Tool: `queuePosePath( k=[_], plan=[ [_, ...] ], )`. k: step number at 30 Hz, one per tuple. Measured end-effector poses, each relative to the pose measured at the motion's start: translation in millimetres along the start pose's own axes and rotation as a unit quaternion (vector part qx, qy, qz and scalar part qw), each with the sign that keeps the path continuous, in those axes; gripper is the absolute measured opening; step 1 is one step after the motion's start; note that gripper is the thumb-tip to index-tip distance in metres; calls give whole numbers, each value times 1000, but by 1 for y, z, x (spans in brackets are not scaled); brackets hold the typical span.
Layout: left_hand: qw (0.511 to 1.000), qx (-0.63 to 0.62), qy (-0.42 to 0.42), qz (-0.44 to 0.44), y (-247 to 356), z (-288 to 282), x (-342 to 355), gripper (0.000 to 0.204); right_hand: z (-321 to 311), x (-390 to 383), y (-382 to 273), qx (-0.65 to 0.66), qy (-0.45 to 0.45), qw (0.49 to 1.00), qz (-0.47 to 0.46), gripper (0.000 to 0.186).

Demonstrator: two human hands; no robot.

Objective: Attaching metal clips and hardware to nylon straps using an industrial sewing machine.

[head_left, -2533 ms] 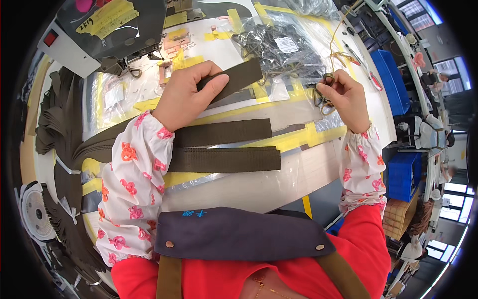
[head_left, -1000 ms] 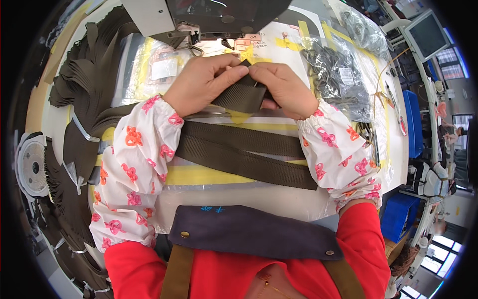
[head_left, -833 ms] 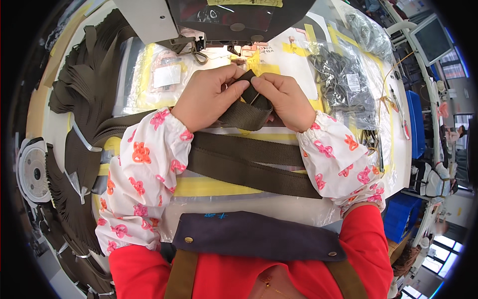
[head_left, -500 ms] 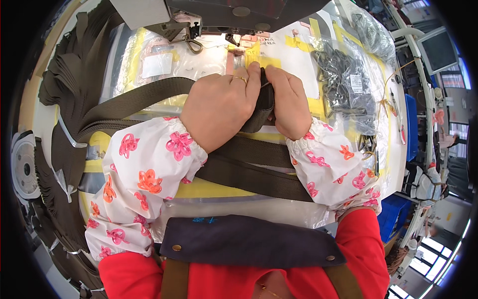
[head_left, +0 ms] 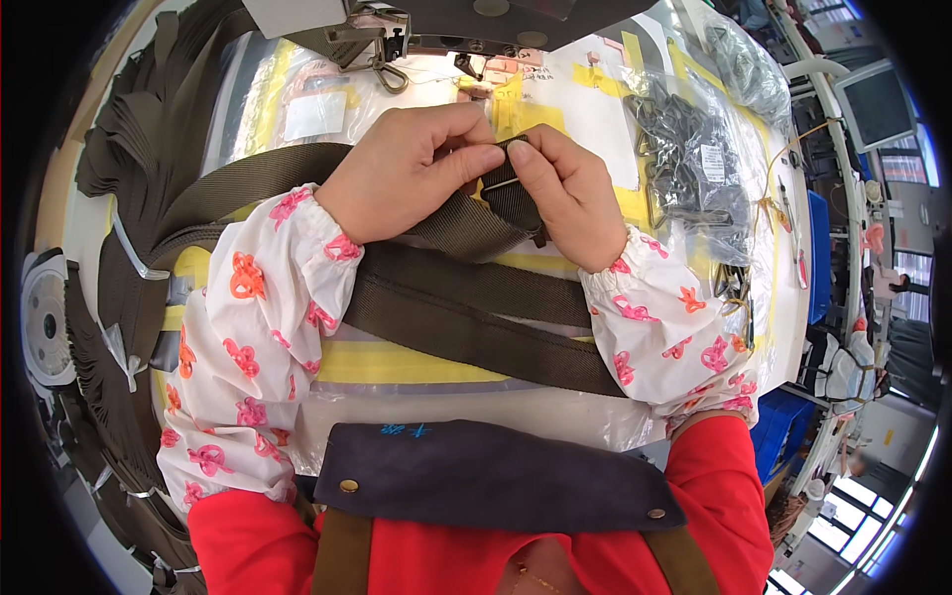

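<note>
Both hands work on a dark olive webbing strap in front of the sewing machine head. With thumb and bent fingers, my left hand pinches the strap near its folded end. On the other side, my right hand grips the same fold, thumb pressed on top. A thin metal bar shows across the webbing between the hands; the rest of that fitting is hidden. Beneath my wrists more lengths of the webbing cross the table, running left toward a thick bundle of straps.
A transparent bag of dark metal buckles lies at the right. Under the machine's left side sits a metal guide with a hook. Yellow tape and plastic sheeting cover the tabletop. Blue bins stand beyond the right edge.
My left hand has shifted left and its thumb now lies over the strap. The folded end has turned, bringing the metal bar into view. My right hand has moved slightly lower.
</note>
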State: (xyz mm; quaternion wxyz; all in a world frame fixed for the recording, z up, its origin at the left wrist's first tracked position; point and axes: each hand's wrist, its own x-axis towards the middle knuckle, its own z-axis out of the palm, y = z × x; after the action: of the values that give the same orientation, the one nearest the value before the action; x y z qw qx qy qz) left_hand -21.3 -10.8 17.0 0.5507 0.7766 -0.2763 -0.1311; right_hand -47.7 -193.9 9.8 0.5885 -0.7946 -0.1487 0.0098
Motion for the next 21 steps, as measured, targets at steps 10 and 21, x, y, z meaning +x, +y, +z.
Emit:
queuePosePath(
  k=[10, 21],
  plan=[
    [998, 66, -9, 12, 1, -5, -4, 10, -7, 4, 1, -14, -48, 999, -9, 21],
    [920, 322, 85, 207, 4, 22, -10, 21, -42, 44, 4, 395, -93, 855, 323, 23]
  ],
)
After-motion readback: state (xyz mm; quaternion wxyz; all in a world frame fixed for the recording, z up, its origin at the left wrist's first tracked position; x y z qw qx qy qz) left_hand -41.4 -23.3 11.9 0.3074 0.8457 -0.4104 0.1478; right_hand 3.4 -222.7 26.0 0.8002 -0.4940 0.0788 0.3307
